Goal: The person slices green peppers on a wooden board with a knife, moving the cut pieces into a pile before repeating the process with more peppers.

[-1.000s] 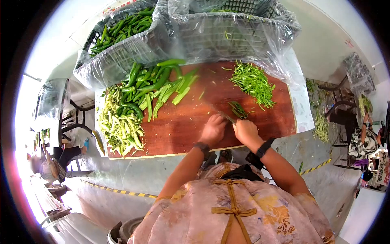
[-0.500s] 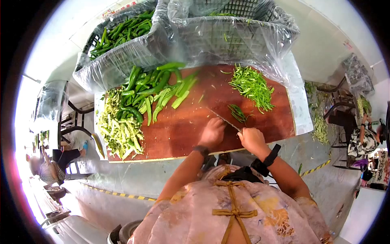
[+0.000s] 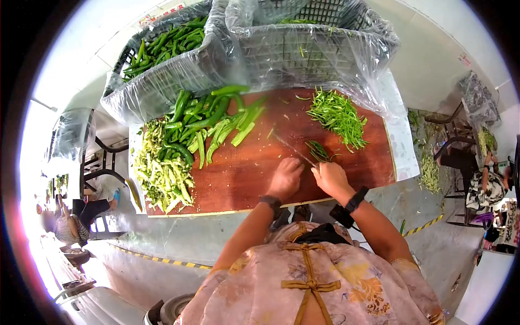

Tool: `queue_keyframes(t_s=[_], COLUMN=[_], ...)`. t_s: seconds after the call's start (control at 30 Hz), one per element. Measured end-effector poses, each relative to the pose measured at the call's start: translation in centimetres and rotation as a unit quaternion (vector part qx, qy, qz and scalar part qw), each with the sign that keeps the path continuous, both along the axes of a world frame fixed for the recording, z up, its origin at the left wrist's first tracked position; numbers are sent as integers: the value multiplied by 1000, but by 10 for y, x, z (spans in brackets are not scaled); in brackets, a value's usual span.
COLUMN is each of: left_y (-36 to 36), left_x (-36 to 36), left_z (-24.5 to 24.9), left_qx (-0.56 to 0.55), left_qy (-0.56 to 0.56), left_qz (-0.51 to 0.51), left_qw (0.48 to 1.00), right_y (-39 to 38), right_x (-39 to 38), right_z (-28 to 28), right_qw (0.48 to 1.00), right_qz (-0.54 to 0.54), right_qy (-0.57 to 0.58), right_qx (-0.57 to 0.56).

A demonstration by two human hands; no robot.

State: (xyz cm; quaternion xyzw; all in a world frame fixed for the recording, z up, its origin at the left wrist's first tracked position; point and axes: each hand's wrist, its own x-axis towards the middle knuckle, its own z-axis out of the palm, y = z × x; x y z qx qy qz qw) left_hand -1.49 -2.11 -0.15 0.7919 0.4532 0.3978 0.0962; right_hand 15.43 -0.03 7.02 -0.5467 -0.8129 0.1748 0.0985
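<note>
My right hand (image 3: 331, 180) is closed round the handle of a knife (image 3: 294, 147), whose thin blade points away and to the left over the brown cutting board (image 3: 238, 184). Just left of it, my left hand (image 3: 287, 176) rests low on the board with its fingers curled together; whatever they press on is hidden. Beyond the knife lies a small bunch of green pepper strips (image 3: 318, 151). A larger heap of thin green shreds (image 3: 338, 116) sits at the back right. Split pepper halves (image 3: 222, 132) and whole green peppers (image 3: 200, 111) are piled at the left.
Pale seedy pepper cores (image 3: 162, 179) are heaped on the board's left end. Behind the board stand two plastic-lined crates, one with green peppers (image 3: 168, 46), the other a grey crate (image 3: 309, 57). Other people sit at far left (image 3: 67, 225) and far right (image 3: 479, 187).
My right hand and the knife have shifted slightly left, closer to my left hand. My left hand stays in nearly the same place, and the pepper piles look unchanged.
</note>
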Motion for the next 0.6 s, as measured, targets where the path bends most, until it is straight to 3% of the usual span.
queue_keyframes(t_s=[0.4, 0.6], left_y=[0, -1], left_x=[-1, -1], left_z=[5, -3], left_qx=[4, -8], left_qy=[6, 2], left_qz=[10, 12], left_qw=[1000, 1000], right_y=[-13, 26], right_x=[9, -18], right_z=[1, -11], right_qw=[998, 1000], right_qz=[19, 1], right_qy=[-44, -11], right_qx=[-41, 15])
